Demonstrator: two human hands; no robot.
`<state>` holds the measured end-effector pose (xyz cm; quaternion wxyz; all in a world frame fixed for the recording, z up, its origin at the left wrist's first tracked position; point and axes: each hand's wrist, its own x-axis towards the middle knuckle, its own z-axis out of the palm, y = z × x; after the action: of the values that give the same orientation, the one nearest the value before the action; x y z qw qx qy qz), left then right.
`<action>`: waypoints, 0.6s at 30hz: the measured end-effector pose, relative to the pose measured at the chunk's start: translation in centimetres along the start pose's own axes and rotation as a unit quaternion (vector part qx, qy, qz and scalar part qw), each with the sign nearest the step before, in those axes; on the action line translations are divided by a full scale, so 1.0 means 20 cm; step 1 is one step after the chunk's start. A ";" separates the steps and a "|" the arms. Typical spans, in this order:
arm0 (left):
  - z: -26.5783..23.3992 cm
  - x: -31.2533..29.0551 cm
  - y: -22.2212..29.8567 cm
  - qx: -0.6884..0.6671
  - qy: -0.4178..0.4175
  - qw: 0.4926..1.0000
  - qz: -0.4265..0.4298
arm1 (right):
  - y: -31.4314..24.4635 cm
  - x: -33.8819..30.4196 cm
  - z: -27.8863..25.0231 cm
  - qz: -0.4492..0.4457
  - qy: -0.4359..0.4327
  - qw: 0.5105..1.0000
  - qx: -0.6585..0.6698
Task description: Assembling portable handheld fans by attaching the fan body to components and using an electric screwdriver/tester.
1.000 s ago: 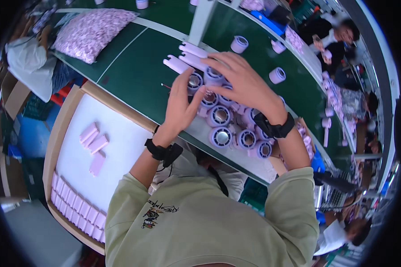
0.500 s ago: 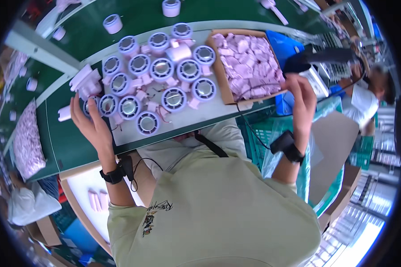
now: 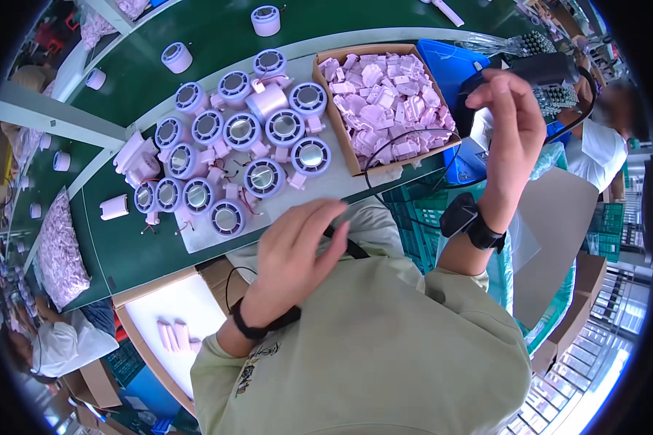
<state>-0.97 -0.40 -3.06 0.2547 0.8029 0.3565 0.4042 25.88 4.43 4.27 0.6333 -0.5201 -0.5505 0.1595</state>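
My left hand [image 3: 297, 250] is over my lap, just off the table's near edge. Its thumb stands apart from the fingers and nothing shows in it. Raised at the right, my right hand [image 3: 514, 127] has its fingers bent and their tips drawn together; anything between them is too small to make out. Behind those fingertips is a black cylindrical tool [image 3: 540, 70] with a cable; whether they touch it I cannot tell. Several round lilac motor housings [image 3: 263, 177] with silver centres and small wires stand on a pale board [image 3: 268, 214].
A cardboard box [image 3: 353, 161] of small pink plastic parts sits beside a blue bin [image 3: 466, 170]. Pink pieces [image 3: 114, 207] lie left of the housings. A bulging bag [image 3: 59, 254] stands further left. Below the table is an open carton [image 3: 134, 319]. Other people work at both sides.
My left hand has left the housings at the left and come right and nearer to me, over my lap. My right hand has risen from the pink parts box's edge toward the black tool.
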 end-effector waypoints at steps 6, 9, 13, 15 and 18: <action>0.27 0.16 -0.13 0.054 0.005 0.998 0.013 | -0.12 0.22 0.09 -0.145 0.023 0.984 0.105; 0.33 0.16 -0.15 0.059 -0.016 0.998 0.032 | -0.30 0.23 0.10 -0.138 0.036 0.986 0.088; 0.39 0.11 -0.14 0.073 -0.010 0.997 -0.008 | -0.29 0.13 0.11 -0.050 0.035 0.997 0.046; 0.40 0.11 -0.15 0.078 0.020 0.997 -0.002 | -0.12 0.04 0.09 -0.130 0.053 0.983 0.115; 0.41 0.11 -0.20 0.060 0.047 0.997 0.016 | -0.02 -0.17 0.01 -0.012 0.038 0.999 0.020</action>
<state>5.26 2.75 -9.29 0.1828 0.8024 0.3791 0.4231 24.40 1.73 2.68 0.6653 -0.5069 -0.5291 0.1433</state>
